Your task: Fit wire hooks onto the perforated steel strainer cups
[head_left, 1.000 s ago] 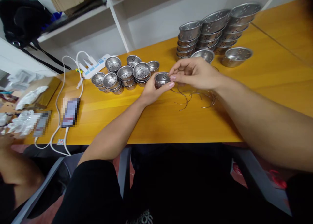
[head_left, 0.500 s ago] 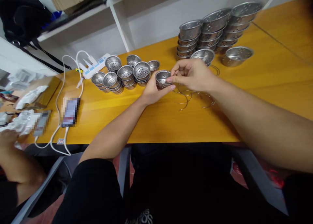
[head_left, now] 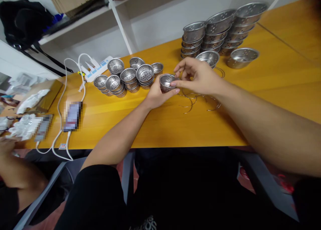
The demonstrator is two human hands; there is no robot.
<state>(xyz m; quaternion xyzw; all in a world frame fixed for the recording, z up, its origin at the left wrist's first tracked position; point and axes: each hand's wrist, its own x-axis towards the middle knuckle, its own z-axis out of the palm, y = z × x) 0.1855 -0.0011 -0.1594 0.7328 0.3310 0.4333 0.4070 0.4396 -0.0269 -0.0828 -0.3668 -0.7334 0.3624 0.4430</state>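
A small perforated metal cup sits in my left hand, whose fingers and thumb wrap round its wall. Over the cup's right edge, my right hand has its thumb at the rim and its index finger curled near the far side. Whether a thin wire is between these fingertips is too small to make out. Below and beside my right hand, several thin curved wires lie on the table. Just behind it stands a wider perforated metal bowl, partly hidden by the hand.
Several small perforated cups stand stacked left of my hands. Taller bowl stacks and a single bowl are at the back right. A power strip, a phone and white cables lie left. A co-worker's arm shows far left.
The index finger of my right hand has lifted slightly and spread from the thumb at the cup's rim. My left hand keeps the cup in place. The co-worker's hand has shifted slightly.
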